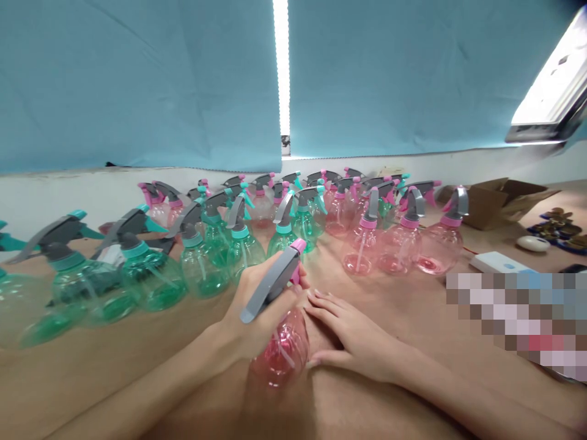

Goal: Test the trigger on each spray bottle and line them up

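Note:
A clear pink spray bottle (284,351) with a grey and pink trigger head stands right in front of me. My left hand (261,299) is wrapped round its neck, just below the trigger head. Close by on the bottle's right side, my right hand (353,336) lies low over the table with its fingers stretched out and apart. Its fingertips are at or near the bottle; whether they touch it I cannot tell. Beyond my left hand stands a green spray bottle (245,250), and past my right hand is another pink spray bottle (358,256).
Several green spray bottles (153,284) line the left side, and several pink ones (440,244) stand to the right. A cardboard box (493,205), a white computer mouse (532,244) and a white box (502,264) lie at the right. Blue curtains (137,85) hang behind the table.

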`<state>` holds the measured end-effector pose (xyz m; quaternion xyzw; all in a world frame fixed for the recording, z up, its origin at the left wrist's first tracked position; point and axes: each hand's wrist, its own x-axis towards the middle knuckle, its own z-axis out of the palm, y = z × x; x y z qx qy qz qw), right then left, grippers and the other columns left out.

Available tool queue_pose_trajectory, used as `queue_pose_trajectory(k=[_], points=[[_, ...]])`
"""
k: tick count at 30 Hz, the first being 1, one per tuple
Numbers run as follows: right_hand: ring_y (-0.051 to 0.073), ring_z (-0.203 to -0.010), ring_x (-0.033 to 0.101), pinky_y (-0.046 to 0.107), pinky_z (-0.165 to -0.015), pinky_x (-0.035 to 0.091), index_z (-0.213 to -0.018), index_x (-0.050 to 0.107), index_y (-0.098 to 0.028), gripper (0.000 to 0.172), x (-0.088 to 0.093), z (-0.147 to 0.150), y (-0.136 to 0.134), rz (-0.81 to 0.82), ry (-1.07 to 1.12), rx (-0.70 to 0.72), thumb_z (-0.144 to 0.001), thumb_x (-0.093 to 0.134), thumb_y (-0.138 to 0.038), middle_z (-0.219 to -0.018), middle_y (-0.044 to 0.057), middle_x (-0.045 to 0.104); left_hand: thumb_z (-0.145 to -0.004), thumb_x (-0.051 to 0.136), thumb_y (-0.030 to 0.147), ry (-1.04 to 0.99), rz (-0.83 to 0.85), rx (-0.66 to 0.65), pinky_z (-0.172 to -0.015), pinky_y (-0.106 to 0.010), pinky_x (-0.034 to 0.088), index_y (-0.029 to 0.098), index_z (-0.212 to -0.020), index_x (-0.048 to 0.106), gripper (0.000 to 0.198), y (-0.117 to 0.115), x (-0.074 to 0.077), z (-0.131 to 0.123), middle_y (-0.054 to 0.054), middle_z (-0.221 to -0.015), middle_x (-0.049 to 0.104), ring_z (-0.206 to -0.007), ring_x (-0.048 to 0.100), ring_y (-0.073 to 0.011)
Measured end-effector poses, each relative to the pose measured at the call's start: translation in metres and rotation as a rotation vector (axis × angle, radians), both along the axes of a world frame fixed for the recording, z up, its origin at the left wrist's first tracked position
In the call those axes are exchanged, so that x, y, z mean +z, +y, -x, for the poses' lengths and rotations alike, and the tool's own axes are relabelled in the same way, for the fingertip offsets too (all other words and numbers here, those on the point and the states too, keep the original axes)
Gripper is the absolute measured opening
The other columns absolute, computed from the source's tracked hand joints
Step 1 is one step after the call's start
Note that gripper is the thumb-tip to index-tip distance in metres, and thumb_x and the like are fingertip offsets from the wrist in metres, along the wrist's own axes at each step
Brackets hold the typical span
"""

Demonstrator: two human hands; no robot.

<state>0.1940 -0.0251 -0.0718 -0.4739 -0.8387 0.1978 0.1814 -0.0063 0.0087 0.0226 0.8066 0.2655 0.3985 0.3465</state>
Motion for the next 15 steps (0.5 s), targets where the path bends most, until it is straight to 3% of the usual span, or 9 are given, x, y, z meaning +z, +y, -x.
queue_pose_trajectory(k=[5,9,13,15], points=[[0.034,-0.143,0.028,0.051,-0.117,0.024,-0.144,0.044,-0.009,0.095,0.0019,0.0004,0.0005,0.008,-0.028,0.002,-0.077,0.053,-0.077,-0.154,0.017,0.034,-0.082,0.051,0.024,0.013,-0.001,0.033,-0.058,-0.029,0.045,0.019,-0.081,0.055,0.007,-0.0001,-0.0027,0.0012,0.0,-0.074,0.061,-0.066,0.059,-0.0159],[0.034,-0.143,0.029,0.051,-0.117,0.025,-0.145,0.043,-0.01,0.096,0.0043,0.0011,-0.0001,0.008,-0.042,-0.002,-0.077,0.052,-0.078,-0.154,0.016,0.034,-0.084,0.052,0.023,0.004,-0.025,0.032,-0.062,-0.029,0.047,0.019,-0.08,0.055,0.007,0.0008,-0.0039,0.0018,0.0,-0.075,0.061,-0.069,0.06,-0.0156],[0.034,-0.143,0.029,0.052,-0.117,0.026,-0.144,0.044,-0.01,0.095,0.0059,0.0015,-0.0005,0.015,-0.038,-0.002,-0.078,0.054,-0.076,-0.153,0.016,0.036,-0.089,0.052,0.022,-0.016,-0.031,0.054,-0.082,-0.032,0.05,0.02,-0.101,0.059,0.014,0.0021,-0.0067,-0.0004,-0.003,-0.097,0.066,-0.093,0.064,-0.0185],[0.035,-0.143,0.029,0.052,-0.117,0.025,-0.145,0.043,-0.01,0.094,0.006,0.0015,-0.0004,0.019,-0.031,-0.005,-0.078,0.055,-0.075,-0.153,0.017,0.037,-0.09,0.053,0.022,-0.026,-0.033,0.071,-0.081,-0.032,0.051,0.021,-0.108,0.059,0.019,0.0015,-0.0083,-0.0018,-0.004,-0.104,0.066,-0.096,0.064,-0.019]])
